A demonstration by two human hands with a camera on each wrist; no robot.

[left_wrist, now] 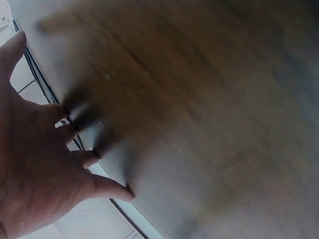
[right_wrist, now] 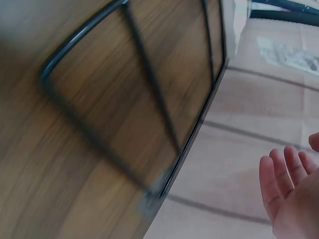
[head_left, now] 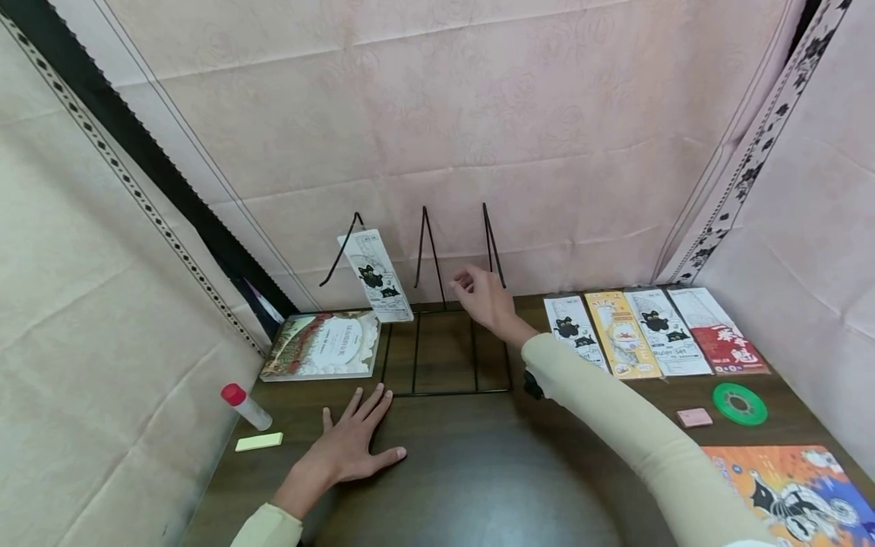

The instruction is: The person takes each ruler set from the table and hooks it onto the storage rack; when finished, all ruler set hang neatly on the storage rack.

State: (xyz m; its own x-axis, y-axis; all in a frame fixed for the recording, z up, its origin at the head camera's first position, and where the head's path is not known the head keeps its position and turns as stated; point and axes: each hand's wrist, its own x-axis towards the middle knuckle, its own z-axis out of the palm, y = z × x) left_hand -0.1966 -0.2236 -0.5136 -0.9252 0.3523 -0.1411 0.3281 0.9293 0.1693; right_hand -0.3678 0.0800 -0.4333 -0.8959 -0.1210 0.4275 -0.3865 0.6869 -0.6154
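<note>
A black wire rack (head_left: 451, 393) with three upright loops stands at the back of the table. In its left loop leans a white packet with a black cat print (head_left: 377, 277), tilted. My left hand (head_left: 349, 447) rests on the table with fingers spread, fingertips by the rack's front bar; the left wrist view shows the hand (left_wrist: 45, 159) from the palm side. My right hand (head_left: 484, 302) hovers by the rack's right loop, fingers loosely bent and nothing between them. In the right wrist view these fingers (right_wrist: 281, 177) are loosely extended in front of the cloth.
Left of the rack lies a book (head_left: 321, 348), with a red-capped glue stick (head_left: 247, 406) and a pale yellow strip (head_left: 259, 442) nearer. On the right are several packets (head_left: 622, 334), a pink eraser (head_left: 694, 417), a green ring (head_left: 740, 403) and an orange booklet (head_left: 786, 494). Cloth walls (head_left: 424, 114) enclose the table.
</note>
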